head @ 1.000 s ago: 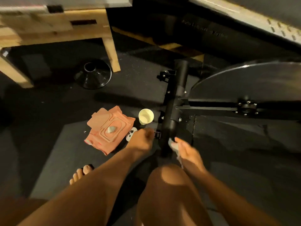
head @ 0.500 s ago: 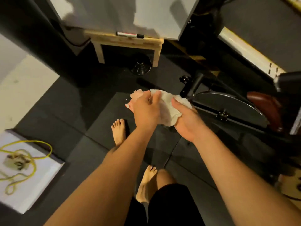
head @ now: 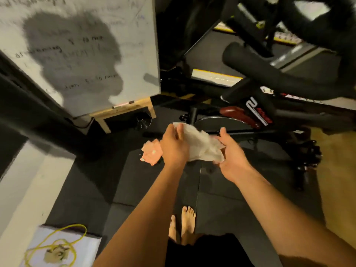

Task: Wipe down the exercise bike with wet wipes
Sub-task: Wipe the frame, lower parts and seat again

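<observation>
Fingers (head: 173, 132) of left hand (head: 174, 147) and right hand (head: 234, 158) grip 1 crumpled wet wipe (head: 202, 146) near pink pack (head: 151, 154).

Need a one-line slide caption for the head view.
Person holds a crumpled wet wipe between left hand and right hand beside the black exercise bike.

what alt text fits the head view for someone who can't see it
A person's left hand and right hand hold a crumpled white wet wipe between them, above floor mats, with a black exercise bike to the right. A pink wipes pack lies on the floor below.
</observation>
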A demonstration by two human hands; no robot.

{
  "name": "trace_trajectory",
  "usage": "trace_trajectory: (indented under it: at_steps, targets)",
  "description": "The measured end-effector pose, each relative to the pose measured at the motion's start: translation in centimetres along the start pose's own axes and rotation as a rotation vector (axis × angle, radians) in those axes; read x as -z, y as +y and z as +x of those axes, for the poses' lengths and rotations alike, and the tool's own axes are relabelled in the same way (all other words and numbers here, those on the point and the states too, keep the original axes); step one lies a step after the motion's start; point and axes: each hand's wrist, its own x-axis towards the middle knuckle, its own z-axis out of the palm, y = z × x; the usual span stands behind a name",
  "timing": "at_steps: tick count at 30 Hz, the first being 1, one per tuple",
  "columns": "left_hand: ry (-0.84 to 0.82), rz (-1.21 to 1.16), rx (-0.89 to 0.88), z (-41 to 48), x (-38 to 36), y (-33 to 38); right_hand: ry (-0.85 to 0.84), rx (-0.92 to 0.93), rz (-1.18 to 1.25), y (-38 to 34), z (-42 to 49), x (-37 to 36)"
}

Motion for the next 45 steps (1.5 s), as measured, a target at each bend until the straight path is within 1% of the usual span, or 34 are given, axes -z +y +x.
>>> trace_trajectory:
  at_steps: [3,4,6,9,11,12,14,16,17,18,20,22,25,28,31,35,38,40,43,44,45]
  targets:
    - [-0.204,-0.076,-0.046,-0.9,-2.4,2.7,-0.161,-0.159,0.087,-1.3,-1.7,2.6]
    - [-0.269,-0.086,-0.067,-1.4,-3.3,3.4,-0.215,-0.177,0.152,-1.4,-2.2,3.5]
    - [-0.359,-0.148,-0.012,-2.4,-5.3,4.6,-0.248,-0.144,0.271,-1.9,-3.3,5.2]
    - [-0.486,-0.164,0.07,-4.6,-8.8,6.1,-0.155,-0.04,0.371,-2.9,-4.3,8.5]
    - [-0.562,-0.164,0.051,-6.4,-11.2,7.4,-0.115,0.023,0.471,-3.8,-4.8,11.5]
    - [-0.572,-0.164,0.028,-7.2,-12.6,7.9,-0.078,0.076,0.486,-4.4,-4.9,13.2]
    - [-0.582,-0.127,-0.056,-8.5,-15.7,8.9,0.084,0.213,0.371,-5.8,-5.3,16.4]
    - [-0.592,-0.095,-0.153,-10.1,-19.4,9.9,0.331,0.364,0.136,-7.3,-5.5,19.9]
    - [-0.593,-0.074,-0.21,-10.9,-21.4,10.4,0.433,0.438,0.029,-8.2,-5.4,21.8]
    - [-0.583,-0.051,-0.282,-11.8,-23.4,11.0,0.496,0.514,-0.05,-8.9,-5.2,23.8]
    - [-0.553,-0.011,-0.412,-13.4,-27.5,12.4,0.575,0.641,-0.161,-10.8,-4.7,27.7]
    - [-0.518,0.013,-0.459,-14.8,-31.8,14.0,0.632,0.72,-0.23,-12.9,-4.0,31.6]
    - [-0.467,0.044,-0.476,-16.6,-38.2,17.0,0.627,0.787,-0.279,-16.5,-2.0,37.7]
    - [-0.419,0.0,-0.471,-17.6,-43.5,19.7,0.584,0.839,-0.305,-20.1,0.1,43.0]
    - [-0.376,-0.016,-0.476,-17.6,-47.7,21.3,0.541,0.886,-0.346,-23.8,1.7,46.6]
    - [-0.366,0.022,-0.52,-17.3,-52.3,23.7,0.569,0.934,-0.364,-28.1,3.9,50.0]
    - [-0.355,0.131,-0.626,-16.4,-55.6,25.9,0.617,0.943,-0.412,-31.1,6.0,52.0]
    - [-0.336,0.221,-0.717,-15.7,-58.0,27.3,0.687,1.002,-0.453,-33.8,7.2,53.5]
    - [-0.216,0.332,-0.977,-14.2,-61.7,29.7,0.818,1.063,-0.51,-39.0,8.8,55.4]
    - [-0.157,0.38,-1.041,-13.5,-63.0,30.6,0.841,1.035,-0.556,-40.9,9.8,56.2]
    - [-0.126,0.443,-1.068,-12.7,-64.1,31.5,0.854,0.972,-0.636,-42.7,10.9,57.0]
